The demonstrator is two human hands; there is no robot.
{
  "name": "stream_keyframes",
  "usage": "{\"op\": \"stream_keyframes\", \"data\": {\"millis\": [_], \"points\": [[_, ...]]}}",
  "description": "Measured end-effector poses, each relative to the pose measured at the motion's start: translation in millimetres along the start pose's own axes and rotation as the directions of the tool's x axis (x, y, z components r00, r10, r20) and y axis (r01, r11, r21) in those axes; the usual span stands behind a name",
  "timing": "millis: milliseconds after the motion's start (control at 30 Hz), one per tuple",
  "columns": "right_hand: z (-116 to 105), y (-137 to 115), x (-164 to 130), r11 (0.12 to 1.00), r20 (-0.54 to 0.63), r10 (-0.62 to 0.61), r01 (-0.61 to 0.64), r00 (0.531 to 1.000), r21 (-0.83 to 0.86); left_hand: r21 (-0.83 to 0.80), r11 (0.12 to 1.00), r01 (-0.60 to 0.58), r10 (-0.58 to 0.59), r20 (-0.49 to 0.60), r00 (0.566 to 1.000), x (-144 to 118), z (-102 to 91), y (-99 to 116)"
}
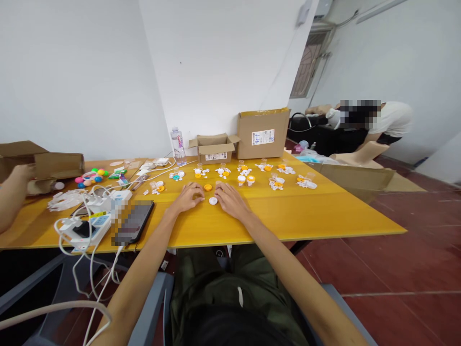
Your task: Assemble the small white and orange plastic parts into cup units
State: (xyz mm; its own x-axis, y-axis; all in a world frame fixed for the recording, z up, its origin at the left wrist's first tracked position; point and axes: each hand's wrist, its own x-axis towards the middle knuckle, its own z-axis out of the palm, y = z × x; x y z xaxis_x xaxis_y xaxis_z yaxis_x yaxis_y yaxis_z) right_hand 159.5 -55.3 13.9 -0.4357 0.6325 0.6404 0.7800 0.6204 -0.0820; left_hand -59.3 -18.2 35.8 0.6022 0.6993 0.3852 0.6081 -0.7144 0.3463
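Note:
My left hand [189, 197] rests on the yellow table [288, 211] with its fingers curled inward. A tiny white bit shows at its fingertips, too small to name. Opposite it, my right hand [230, 199] is bent over the tabletop, fingers closed downward. Its fingertips are at what looks like a small clear cup, mostly covered by the hand. Between both hands lies a white disc [213, 201], close to the right thumb. Just beyond the disc sits an orange round part [208, 187] with a raised rim.
Behind the hands stand several small piles of white and orange parts [223, 172], two white-and-orange pieces [250, 180], a water bottle [177, 145] and cardboard boxes [262, 134]. A phone [135, 223] and power strips [93, 230] lie left. Another person's arm [12, 192] reaches in; a person bends at right.

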Motion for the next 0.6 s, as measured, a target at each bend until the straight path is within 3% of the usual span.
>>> {"op": "stream_keyframes", "data": {"millis": [600], "points": [[-1.1,-1.2,0.4,1.0,0.014,-0.005,0.005,1.0,0.012,0.001,1.0,-0.01,0.01,0.023,1.0,1.9,3.4,1.2]]}}
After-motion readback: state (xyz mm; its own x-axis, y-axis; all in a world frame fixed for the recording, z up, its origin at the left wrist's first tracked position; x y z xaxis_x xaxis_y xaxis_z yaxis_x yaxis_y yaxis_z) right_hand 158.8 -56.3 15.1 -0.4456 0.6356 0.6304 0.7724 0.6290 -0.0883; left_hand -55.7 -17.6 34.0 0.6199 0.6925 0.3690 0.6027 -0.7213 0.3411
